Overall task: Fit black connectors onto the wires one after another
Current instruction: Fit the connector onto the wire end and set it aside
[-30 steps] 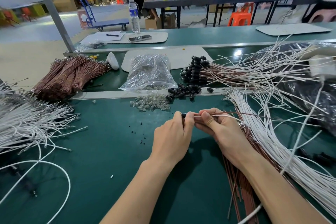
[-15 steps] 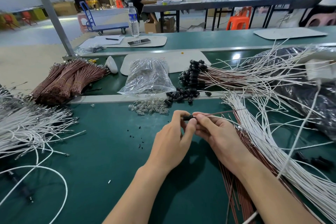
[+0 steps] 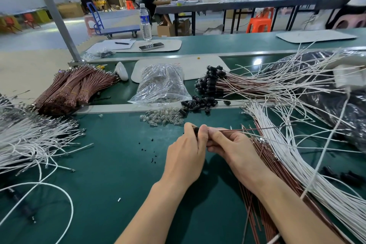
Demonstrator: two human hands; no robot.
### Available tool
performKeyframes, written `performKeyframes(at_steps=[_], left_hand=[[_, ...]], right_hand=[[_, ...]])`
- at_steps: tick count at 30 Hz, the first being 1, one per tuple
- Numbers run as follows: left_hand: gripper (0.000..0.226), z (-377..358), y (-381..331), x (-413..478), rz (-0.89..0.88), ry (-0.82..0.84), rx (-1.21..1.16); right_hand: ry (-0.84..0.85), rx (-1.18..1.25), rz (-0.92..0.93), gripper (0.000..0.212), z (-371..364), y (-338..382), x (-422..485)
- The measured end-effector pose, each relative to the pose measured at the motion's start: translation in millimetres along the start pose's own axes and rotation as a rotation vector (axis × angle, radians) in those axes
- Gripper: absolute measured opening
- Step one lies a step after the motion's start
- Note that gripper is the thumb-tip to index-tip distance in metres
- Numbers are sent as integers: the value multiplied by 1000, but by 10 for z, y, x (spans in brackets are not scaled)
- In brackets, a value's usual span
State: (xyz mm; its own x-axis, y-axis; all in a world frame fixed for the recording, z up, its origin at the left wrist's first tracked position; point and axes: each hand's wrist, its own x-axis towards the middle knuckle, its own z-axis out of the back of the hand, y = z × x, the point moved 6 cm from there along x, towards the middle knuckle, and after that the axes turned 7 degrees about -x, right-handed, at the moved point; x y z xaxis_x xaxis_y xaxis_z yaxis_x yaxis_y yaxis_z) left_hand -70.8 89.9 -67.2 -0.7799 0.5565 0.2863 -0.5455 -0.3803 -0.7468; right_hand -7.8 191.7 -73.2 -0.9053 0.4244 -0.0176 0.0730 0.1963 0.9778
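The bench is a dark green mat (image 3: 103,164) crossed by a metal rail, in a large workshop with cardboard boxes stacked at the back, long tables, an orange stool and a blue trolley; three people are visible far off. Well to the left of the hands a loose heap of white wires (image 3: 29,140) spreads over the mat, too many to count, and beyond it lie bundles of brown wires (image 3: 75,87), about four as far as I can tell. Straight beyond the hands sit one clear plastic bag (image 3: 162,85), a small pile of clear bulbs (image 3: 162,119) in front of it, and a scatter of loose black connectors (image 3: 198,103), perhaps a dozen or more. One water bottle (image 3: 145,22) stands far beyond, on the next bench. The left hand (image 3: 185,156) has its fingers closed, pinching a black connector (image 3: 196,130) between thumb and forefinger. The right hand (image 3: 235,148) touches it, its fingertips pressed on a thin brown wire (image 3: 257,129) that runs from the connector off to the right. Beyond the right hand lies a bunch of wires already fitted with black connectors (image 3: 212,79). Under and to the right of the right forearm, long white wires (image 3: 316,184) and brown wires fan across the mat.
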Motion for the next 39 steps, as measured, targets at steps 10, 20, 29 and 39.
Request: performKeyframes(at_steps=[10, 20, 29, 39], left_hand=[[55, -53, 32, 13, 32, 32, 104], [34, 266, 48, -2, 59, -204, -493], [17, 568, -258, 815, 32, -201, -689], [29, 1, -575, 2134, 361, 83, -481]], right_hand=[[5, 65, -36, 23, 10, -41, 40], [-140, 158, 11, 19, 98, 103, -17], [-177, 5, 191, 19, 694, 1119, 310], [-226, -677, -225, 40, 1484, 1503, 1298]])
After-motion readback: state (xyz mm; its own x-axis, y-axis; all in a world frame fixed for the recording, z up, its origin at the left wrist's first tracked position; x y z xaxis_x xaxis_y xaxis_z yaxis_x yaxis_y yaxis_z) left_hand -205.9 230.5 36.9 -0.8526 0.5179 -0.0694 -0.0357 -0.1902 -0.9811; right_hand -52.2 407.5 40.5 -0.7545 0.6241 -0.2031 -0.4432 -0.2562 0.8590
